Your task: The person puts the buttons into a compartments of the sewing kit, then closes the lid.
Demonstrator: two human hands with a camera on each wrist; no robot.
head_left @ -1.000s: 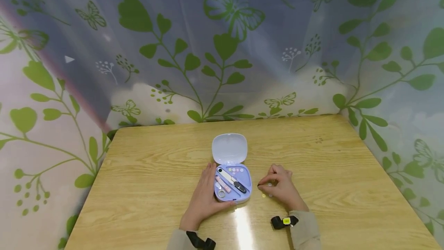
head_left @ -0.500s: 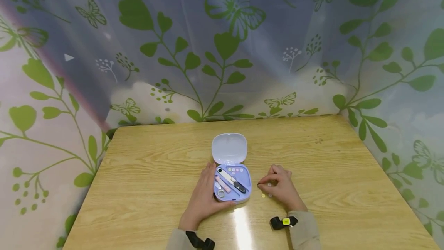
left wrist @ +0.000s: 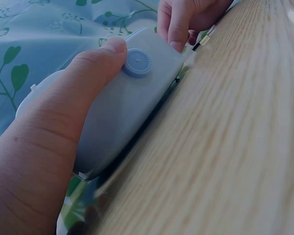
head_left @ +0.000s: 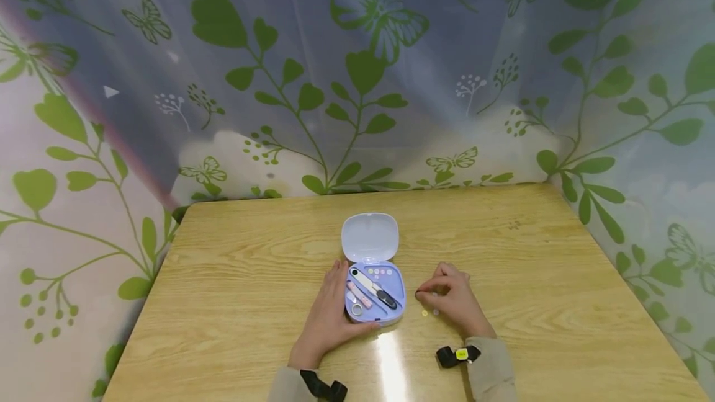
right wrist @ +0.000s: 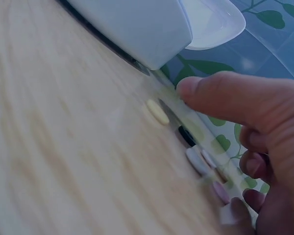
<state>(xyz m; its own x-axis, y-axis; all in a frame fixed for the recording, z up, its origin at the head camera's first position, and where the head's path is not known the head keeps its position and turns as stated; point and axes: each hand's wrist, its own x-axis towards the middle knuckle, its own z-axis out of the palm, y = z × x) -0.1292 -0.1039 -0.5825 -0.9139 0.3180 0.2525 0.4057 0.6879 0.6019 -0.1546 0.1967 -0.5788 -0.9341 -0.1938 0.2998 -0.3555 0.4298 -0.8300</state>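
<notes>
An open light-blue sewing kit box point(head_left: 398, 312) stands mid-table with its pale lid point(head_left: 369, 237) tipped back. My left hand point(head_left: 331, 318) holds it, fingers along the left side and thumb on the front wall beside a round blue knob point(left wrist: 138, 62). To the right of the box, my right hand point(head_left: 451, 298) brings thumb and forefinger together at a small black button point(right wrist: 186, 136); whether it is off the table cannot be seen. Close under that hand lie a yellow button point(right wrist: 158, 112), a white button point(right wrist: 198, 162) and a pink button point(right wrist: 220, 192).
Inside the box are a white tool with a black end point(head_left: 385, 298), a pink-and-white stick point(head_left: 359, 295), a silver ring point(head_left: 356, 309) and several small buttons point(head_left: 377, 272). The wooden table point(head_left: 240, 265) backs onto a leaf-printed curtain point(head_left: 357, 110).
</notes>
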